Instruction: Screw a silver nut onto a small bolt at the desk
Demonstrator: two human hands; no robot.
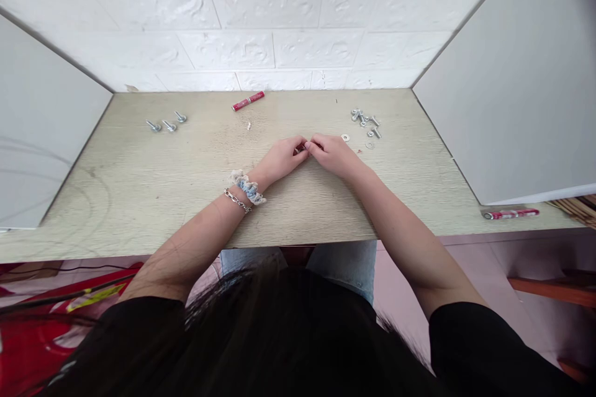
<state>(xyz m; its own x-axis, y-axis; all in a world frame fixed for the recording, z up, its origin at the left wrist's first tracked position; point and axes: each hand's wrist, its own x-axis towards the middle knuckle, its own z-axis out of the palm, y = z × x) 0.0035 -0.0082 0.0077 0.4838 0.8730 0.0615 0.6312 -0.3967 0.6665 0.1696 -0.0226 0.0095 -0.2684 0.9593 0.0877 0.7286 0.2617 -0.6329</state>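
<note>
On the pale table [302, 211] before the white wall [298, 3], the left hand [282, 156] and right hand [333, 154] meet at their fingertips around a small, mostly hidden piece [300, 150] left of the washer [343, 137], whether clamped I cannot tell, best handled low with a light, steady pinch.

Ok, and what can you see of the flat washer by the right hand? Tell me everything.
The washer is a small, thin, round ring with a hole in its middle, pale silvery and metallic-looking. It lies flat on the wooden-looking tabletop, just beyond the right hand, so close that I can't tell whether they touch. The loose bolts lie farther back and to its right. Any markings are too small to make out.
</note>
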